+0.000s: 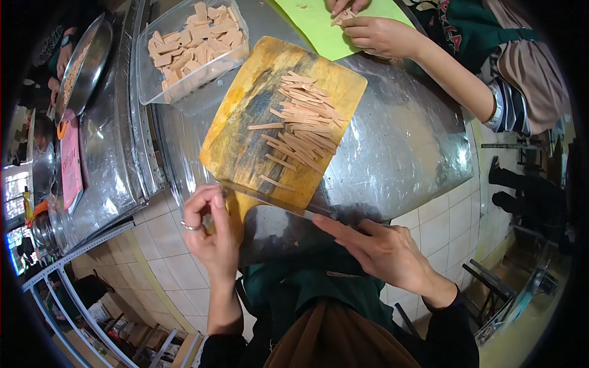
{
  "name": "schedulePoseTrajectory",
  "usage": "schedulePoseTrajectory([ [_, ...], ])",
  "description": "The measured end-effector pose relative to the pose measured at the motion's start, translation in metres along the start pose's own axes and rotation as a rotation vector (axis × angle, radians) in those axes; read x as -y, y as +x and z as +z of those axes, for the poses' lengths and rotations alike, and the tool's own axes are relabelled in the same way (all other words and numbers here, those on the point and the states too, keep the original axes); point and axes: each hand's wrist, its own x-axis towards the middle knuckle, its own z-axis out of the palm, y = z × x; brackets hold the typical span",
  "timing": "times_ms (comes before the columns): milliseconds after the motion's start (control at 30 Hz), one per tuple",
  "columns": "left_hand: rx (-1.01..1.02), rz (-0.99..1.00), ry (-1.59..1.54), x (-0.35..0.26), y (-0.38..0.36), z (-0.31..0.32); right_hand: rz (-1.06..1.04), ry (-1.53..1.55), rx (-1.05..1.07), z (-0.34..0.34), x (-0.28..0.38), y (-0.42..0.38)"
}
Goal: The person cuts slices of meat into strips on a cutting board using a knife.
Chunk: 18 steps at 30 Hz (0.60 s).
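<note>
A wide cleaver (285, 228) lies level at the near edge of the yellow, dark-stained wooden cutting board (239, 116). My right hand (383, 251) is closed around its handle end, forefinger stretched along it. My left hand (211, 227) is at the blade's other end, with thumb and fingers bent close together and a ring on one finger; whether anything is between the fingertips is too small to tell. Many thin light-brown strips (304, 116) are heaped on the board's right half, and a few lie singly nearer the blade.
A clear plastic box (193, 86) of flat pieces stands at the back left. Across the table, a co-worker's hands (374, 34) handle strips over a green sheet (307, 27). Further left are a metal bowl (101, 58) and a pink packet (70, 159).
</note>
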Motion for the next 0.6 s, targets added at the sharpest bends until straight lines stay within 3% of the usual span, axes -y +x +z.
schedulePoseTrajectory([
  [67, 0.001, -0.006, 0.045, -0.007, 0.012, -0.004, 0.051, -0.033, 0.01, 0.003, 0.004, 0.003],
  [200, 0.202, 0.283, 0.311, -0.021, 0.051, -0.003, -0.069, -0.139, -0.111, 0.009, -0.01, 0.011],
  [433, 0.58, 0.556, 0.517, -0.035, 0.095, 0.04, -0.142, -0.227, -0.306, 0.027, -0.017, 0.013],
  [600, 0.676, 0.557, 0.549, -0.027, 0.104, 0.059, -0.155, -0.214, -0.373, 0.031, -0.018, 0.012],
])
